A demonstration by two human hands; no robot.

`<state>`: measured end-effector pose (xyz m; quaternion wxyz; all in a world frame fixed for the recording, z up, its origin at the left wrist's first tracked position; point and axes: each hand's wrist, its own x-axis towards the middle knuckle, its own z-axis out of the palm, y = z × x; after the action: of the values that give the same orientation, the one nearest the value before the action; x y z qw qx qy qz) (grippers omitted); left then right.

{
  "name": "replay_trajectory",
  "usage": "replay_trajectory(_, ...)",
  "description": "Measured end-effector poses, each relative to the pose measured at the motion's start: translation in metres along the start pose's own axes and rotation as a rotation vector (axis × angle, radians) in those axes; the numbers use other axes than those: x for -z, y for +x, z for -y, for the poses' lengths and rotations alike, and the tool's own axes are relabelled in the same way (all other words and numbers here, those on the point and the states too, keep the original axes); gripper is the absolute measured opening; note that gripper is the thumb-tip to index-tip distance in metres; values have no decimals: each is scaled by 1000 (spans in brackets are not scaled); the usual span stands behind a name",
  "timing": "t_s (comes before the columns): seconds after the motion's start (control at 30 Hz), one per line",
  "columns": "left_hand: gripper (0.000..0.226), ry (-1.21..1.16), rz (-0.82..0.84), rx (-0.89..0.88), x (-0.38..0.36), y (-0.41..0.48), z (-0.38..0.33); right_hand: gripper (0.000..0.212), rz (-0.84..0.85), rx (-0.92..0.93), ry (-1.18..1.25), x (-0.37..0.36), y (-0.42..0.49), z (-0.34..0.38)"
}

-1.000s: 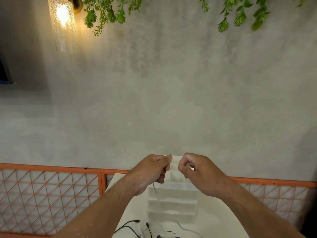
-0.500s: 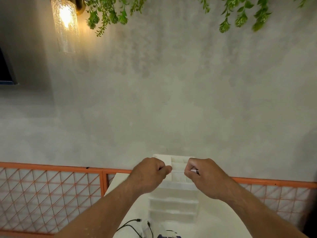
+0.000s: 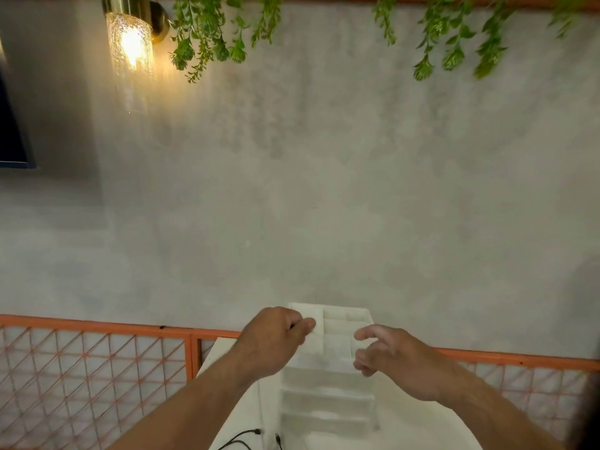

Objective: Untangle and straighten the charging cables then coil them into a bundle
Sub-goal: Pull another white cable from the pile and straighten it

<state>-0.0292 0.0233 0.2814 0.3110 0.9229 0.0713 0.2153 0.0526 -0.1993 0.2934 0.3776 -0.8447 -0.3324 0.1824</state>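
I'm seeing the left hand (image 3: 272,341) pinching thumb to forefinger on the thin white cable (image 3: 260,407), which is faintly hanging down to the worktop (image 3: 418,427). The right hand (image 3: 393,358) is hovering with fingers spread, holding nothing. The black cables (image 3: 242,437) are lying by the white drawer organizer (image 3: 328,394).

Head-worn wide-angle view, aimed more at the wall than the table.

The single camera looks out from the wearer's head, facing forward at a grey concrete wall (image 3: 324,190) that fills most of the frame. A lit glass wall lamp (image 3: 130,43) sits upper left and hanging green foliage (image 3: 211,37) runs along the top edge. The left hand (image 3: 272,339) and right hand (image 3: 393,358) appear close, low centre, in front of a white drawer organiser (image 3: 328,401) on a white table (image 3: 415,427) cut by the bottom edge.
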Motion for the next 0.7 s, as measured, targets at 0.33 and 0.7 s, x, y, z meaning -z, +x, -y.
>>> replay_trajectory(0.33, 51, -15, -17, -55, -18, -6, -24, 25, -209, 79, 97, -38, 2, 20)
replay_trajectory(0.7, 56, 66, -20, -76, -16, -14, -1, 27, -251, 112, 72, -42, -5, 20)
